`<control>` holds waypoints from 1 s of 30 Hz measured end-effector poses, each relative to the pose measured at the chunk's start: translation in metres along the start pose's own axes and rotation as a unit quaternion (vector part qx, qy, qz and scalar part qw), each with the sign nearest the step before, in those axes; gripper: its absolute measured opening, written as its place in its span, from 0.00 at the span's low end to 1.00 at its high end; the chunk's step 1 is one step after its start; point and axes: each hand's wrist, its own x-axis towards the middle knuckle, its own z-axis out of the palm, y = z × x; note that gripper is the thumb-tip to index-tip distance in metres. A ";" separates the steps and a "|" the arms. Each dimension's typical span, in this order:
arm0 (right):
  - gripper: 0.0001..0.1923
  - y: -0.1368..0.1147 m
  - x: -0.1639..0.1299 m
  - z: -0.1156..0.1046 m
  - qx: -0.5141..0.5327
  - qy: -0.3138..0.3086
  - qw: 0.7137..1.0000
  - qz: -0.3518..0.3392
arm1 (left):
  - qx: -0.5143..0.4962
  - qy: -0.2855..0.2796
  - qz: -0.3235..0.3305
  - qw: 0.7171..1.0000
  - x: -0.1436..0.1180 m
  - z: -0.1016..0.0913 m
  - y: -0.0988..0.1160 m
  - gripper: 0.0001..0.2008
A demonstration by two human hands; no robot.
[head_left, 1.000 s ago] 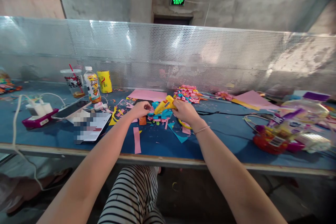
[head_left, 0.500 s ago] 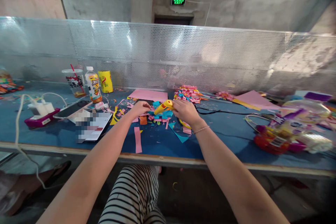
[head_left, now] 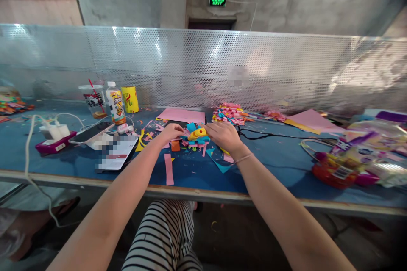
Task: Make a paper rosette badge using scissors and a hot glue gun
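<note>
Fingers of the right hand (head_left: 223, 134) were curled around the rear of a yellow hot glue gun (head_left: 197, 133), gripping it low over a heap of paper scraps (head_left: 193, 140) near the middle of the blue table (head_left: 270, 165); a second before, the gun had been raised with its nozzle tilted towards the left hand, and by this moment it had been brought down until it lay almost flat on the blue and pink cuttings, which suggested that the glue was being pressed onto the paperwork rather than merely aimed at it. Fingertips of the left hand (head_left: 171, 131) were pinched together on a small pink piece at the edge of the same heap, just beside the nozzle; exactly what they held was too small to tell. A loose pink paper strip (head_left: 168, 168) lay nearer the table's front edge; a pink paper sheet (head_left: 182, 115) lay behind the hands; a black cord (head_left: 270, 135) ran off to the right. To the left stood a drink bottle (head_left: 115, 103), a yellow can (head_left: 130, 99) and a cup with a straw (head_left: 92, 100), with a smartphone (head_left: 90, 131) beside them; a perforated metal screen (head_left: 203, 67) closed off the back of the bench.
</note>
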 end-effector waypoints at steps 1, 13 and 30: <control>0.17 0.000 0.000 0.000 0.001 0.000 1.000 -0.002 | -0.002 0.000 -0.001 1.000 0.000 0.000 0.000 0.06; 0.13 0.003 0.000 -0.001 -0.003 -0.019 0.997 0.070 | -0.031 0.000 -0.007 0.999 0.003 -0.001 -0.005 0.07; 0.12 0.026 -0.003 0.054 0.218 0.128 0.874 0.416 | 0.224 0.091 0.110 0.964 0.003 0.002 -0.002 0.07</control>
